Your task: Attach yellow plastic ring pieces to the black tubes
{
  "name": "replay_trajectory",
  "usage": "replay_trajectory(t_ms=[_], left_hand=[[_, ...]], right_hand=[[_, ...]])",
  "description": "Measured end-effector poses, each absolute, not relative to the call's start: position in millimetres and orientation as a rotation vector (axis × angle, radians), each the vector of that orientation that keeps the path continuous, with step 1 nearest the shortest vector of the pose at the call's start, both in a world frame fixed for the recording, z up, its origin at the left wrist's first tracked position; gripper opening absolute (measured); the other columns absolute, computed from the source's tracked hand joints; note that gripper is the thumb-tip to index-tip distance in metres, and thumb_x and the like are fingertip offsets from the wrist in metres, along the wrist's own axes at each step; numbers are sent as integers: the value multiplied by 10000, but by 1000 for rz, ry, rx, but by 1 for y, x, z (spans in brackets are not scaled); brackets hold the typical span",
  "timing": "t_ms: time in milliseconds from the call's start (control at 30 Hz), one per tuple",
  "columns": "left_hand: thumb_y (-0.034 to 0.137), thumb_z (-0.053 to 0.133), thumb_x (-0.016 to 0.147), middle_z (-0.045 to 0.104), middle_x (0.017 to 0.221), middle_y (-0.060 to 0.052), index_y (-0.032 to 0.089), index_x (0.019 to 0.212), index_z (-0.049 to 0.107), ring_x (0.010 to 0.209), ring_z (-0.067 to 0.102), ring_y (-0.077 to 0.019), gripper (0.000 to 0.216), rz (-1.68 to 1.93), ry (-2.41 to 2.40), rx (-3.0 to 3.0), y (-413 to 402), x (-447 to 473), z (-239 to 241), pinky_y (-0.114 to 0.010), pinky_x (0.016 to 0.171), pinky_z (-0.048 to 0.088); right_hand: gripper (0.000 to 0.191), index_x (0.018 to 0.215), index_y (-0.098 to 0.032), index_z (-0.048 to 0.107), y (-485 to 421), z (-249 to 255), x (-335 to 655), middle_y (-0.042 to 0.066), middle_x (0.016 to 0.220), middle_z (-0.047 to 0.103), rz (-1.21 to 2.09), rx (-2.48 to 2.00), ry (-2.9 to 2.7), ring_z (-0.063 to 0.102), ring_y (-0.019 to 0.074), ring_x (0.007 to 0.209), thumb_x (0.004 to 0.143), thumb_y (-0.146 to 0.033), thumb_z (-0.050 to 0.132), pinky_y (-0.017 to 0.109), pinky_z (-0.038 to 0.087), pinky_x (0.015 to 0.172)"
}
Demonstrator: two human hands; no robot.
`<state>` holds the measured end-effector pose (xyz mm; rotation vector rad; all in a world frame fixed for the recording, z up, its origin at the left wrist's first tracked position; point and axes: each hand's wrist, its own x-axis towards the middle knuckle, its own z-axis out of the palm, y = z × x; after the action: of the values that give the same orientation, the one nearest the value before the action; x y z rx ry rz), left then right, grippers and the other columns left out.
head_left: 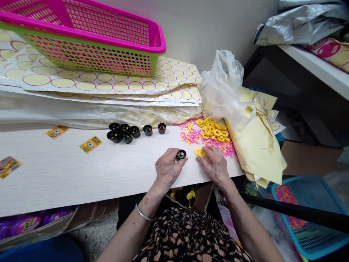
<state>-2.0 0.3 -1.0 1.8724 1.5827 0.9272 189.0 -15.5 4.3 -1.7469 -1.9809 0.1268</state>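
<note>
My left hand (169, 165) is closed around a small black cup (181, 154), which has pink and other coloured bits inside. To its right, my right hand (216, 163) pinches a yellow ring-shaped plastic piece (201, 152) near the tabletop; more than one such piece may be there. Just beyond that hand lies a heap of yellow ring pieces (214, 129). Tiny pink and yellow beads (191, 135) are spread around and under the heap. Several more black cups (125, 137) with coloured bits in them stand further left on the white table (131, 171).
A pink and green basket (95, 58) rests on sheets of round stickers (120, 86) along the back. A clear plastic bag (223, 87) and yellow paper (253, 142) stand at the right. Small printed cards (91, 144) lie at left. A blue basket (313, 233) sits lower right.
</note>
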Motion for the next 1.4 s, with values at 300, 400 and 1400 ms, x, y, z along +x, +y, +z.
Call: replay_trajectory(t_ms=[300, 400, 1400], left_hand=[[262, 608, 730, 606, 783, 6, 198, 832, 621, 699, 537, -120, 121, 949, 1543, 1843, -1, -3, 0, -231, 609, 374], [190, 571, 710, 601, 770, 11, 201, 810, 621, 668, 522, -112, 113, 974, 1560, 1804, -2, -3, -1, -229, 580, 359], [364, 580, 766, 631, 776, -38, 140, 795, 695, 581, 539, -93, 253, 1022, 1223, 1191, 11, -8, 12, -198, 511, 424]], right_hand=[[223, 994, -184, 614, -5, 33, 153, 71, 951, 593, 300, -1401, -2062, 483, 221, 873, 801, -291, 582, 366, 420, 769], [181, 963, -199, 632, 0, 43, 137, 58, 913, 592, 396, -1388, -2193, 464, 216, 838, 800, -251, 571, 359, 408, 737], [412, 1026, -215, 396, -47, 11, 107, -65, 595, 538, 1409, -1358, -734, 379, 58, 357, 761, -444, 614, 162, 248, 299]])
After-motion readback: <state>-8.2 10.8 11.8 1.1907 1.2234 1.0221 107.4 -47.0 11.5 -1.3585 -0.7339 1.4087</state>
